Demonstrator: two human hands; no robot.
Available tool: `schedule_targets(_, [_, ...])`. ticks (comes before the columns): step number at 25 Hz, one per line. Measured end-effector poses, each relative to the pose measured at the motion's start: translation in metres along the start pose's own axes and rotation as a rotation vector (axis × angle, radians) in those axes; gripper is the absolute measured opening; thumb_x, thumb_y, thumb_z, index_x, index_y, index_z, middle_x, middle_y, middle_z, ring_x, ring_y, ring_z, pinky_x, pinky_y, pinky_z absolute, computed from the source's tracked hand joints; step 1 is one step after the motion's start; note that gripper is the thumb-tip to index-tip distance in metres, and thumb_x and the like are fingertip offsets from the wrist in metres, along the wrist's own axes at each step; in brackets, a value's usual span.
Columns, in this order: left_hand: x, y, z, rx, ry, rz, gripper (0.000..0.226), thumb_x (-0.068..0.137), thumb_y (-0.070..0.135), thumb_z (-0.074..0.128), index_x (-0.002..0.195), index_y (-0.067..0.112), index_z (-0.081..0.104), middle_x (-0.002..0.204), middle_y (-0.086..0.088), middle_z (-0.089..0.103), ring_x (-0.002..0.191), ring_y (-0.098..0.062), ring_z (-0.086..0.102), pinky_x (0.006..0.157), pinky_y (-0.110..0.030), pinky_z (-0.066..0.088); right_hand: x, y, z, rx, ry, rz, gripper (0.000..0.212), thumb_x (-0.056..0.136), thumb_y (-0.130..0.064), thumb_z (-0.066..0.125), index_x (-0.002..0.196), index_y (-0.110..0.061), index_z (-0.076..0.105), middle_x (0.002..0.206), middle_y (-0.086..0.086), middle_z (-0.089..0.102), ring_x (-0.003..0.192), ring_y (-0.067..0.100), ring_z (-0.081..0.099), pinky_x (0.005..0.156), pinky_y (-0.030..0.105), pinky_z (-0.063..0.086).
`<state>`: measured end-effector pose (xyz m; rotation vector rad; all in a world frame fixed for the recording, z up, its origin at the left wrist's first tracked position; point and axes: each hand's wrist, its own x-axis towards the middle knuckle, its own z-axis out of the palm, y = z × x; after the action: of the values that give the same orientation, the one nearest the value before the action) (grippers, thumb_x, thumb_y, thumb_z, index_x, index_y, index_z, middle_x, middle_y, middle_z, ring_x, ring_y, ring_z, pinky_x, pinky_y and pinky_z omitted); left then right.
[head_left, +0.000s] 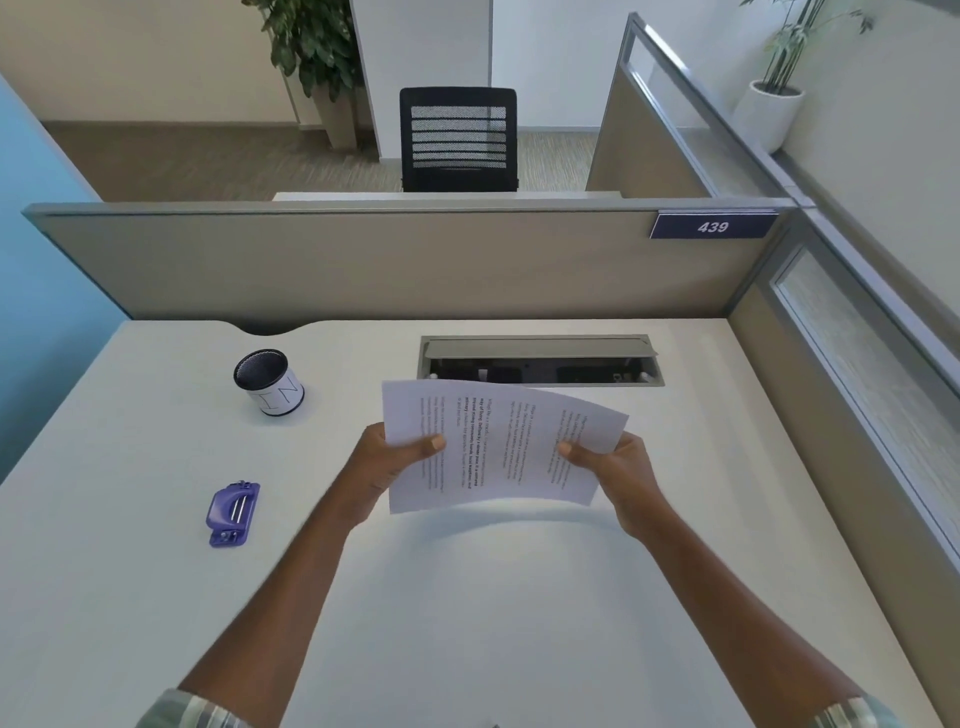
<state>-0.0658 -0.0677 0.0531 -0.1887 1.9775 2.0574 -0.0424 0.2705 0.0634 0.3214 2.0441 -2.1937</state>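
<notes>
A sheet of white printed paper (493, 447) is held up above the white desk (467, 597), bowed upward along its middle with the text running sideways. My left hand (387, 457) pinches its left edge, thumb on top. Along the right edge my right hand (613, 467) pinches it the same way. I cannot tell whether it is one sheet or a thin stack.
A purple hole punch (234, 514) lies at the desk's left. A mesh pen cup (267, 382) with a white label stands behind it. An open cable tray (540, 361) is set in the desk's back. Beige partitions (363, 265) close the back and right sides.
</notes>
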Motion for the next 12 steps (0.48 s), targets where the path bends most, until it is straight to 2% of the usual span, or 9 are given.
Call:
schedule_targets(3, [0.0,-0.005,0.013,-0.024,0.111,0.026,0.042,0.075,0.038,0.098,0.114,0.028,0.086,0.116,-0.003,0.087,0.101,-0.028,0.085,0.086,-0.043,0.07,0.001,0.002,0.0,-0.029,-0.012,-0.016,0.03,0.092,-0.007,0.086,0.1,-0.037,0.087,0.103,-0.004,0.087,0.094,0.018,0.083,0.072,0.028,0.068])
schedule_targets(7, [-0.003,-0.018,0.024,-0.021,0.194,0.032,0.032,0.074,0.039,0.097,0.104,0.034,0.087,0.106,0.004,0.088,0.092,-0.022,0.086,0.071,-0.028,0.068,0.002,0.013,0.0,-0.041,0.009,0.001,0.028,0.091,-0.003,0.085,0.108,-0.025,0.084,0.1,-0.004,0.087,0.097,0.019,0.083,0.075,0.029,0.069])
schedule_targets(12, [-0.014,-0.045,0.031,-0.033,0.245,-0.022,0.037,0.068,0.043,0.1,0.101,0.03,0.088,0.104,0.001,0.089,0.09,-0.024,0.086,0.069,-0.027,0.067,-0.001,0.03,0.003,-0.066,0.015,0.082,0.027,0.09,-0.001,0.086,0.115,-0.011,0.082,0.105,0.003,0.087,0.099,0.031,0.083,0.085,0.041,0.071])
